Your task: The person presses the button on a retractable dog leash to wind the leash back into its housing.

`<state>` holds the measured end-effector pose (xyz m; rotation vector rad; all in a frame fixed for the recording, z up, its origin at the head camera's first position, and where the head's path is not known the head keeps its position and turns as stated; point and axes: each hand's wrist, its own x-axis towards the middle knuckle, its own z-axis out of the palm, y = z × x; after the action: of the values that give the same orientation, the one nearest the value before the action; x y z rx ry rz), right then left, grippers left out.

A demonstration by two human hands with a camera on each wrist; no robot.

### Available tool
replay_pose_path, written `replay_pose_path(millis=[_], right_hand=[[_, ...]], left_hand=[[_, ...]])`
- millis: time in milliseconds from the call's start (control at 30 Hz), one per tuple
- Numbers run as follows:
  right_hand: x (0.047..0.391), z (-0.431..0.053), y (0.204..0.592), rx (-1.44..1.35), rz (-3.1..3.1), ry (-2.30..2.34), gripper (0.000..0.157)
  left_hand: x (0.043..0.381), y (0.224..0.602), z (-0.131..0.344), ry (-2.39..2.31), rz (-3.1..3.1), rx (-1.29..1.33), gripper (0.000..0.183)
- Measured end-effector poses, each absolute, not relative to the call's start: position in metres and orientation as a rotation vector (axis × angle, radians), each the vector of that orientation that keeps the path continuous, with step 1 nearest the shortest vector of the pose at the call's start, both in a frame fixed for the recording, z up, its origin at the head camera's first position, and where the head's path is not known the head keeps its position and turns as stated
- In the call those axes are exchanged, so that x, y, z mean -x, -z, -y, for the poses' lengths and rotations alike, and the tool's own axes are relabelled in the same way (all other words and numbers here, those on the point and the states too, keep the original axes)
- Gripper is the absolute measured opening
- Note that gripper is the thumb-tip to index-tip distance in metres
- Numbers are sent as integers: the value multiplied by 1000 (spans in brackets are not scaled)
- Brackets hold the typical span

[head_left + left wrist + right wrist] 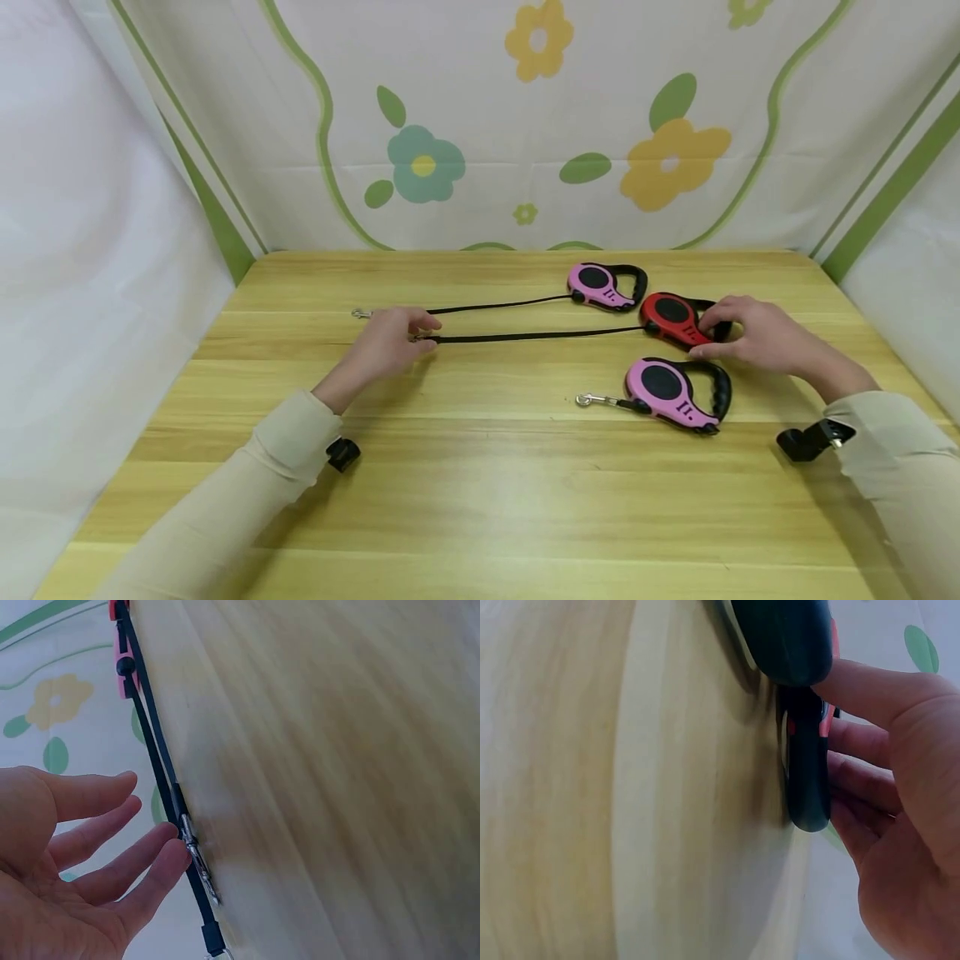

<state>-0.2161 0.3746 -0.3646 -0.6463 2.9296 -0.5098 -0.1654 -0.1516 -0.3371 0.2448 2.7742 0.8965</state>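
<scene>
A red retractable dog leash (pixel 670 319) lies on the table with its black cord (pixel 525 337) drawn out straight to the left. My right hand (pixel 761 337) grips it at the handle end, thumb along the near edge and fingers over the black handle (pixel 808 772). My left hand (pixel 386 343) is by the cord's far end, fingers loosely bent. In the left wrist view its fingertips touch the metal clip (pixel 196 855), and nothing is pinched. Behind lies a pink retractable leash (pixel 596 283), its cord also extended, ending in a clip (pixel 361 313) beyond my left hand.
Nearer to me, a second pink retractable leash (pixel 663 387) lies with its cord wound in and its clip (pixel 588 400) pointing left. The wooden table (pixel 480 500) ends at a flowered curtain (pixel 480 125) at the back, with white cloth at both sides.
</scene>
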Motion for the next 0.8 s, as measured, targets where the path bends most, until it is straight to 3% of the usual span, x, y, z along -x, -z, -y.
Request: replay_pose_path(millis=[300, 567, 800], right_hand=[[218, -375, 368, 700, -2932, 431, 46], [213, -378, 369, 853, -3006, 425, 25], [211, -380, 368, 972, -3035, 410, 23]], left_hand=[[169, 344, 154, -822, -2818, -297, 28], [173, 346, 152, -748, -2848, -362, 23], [176, 346, 147, -690, -2844, -363, 23]])
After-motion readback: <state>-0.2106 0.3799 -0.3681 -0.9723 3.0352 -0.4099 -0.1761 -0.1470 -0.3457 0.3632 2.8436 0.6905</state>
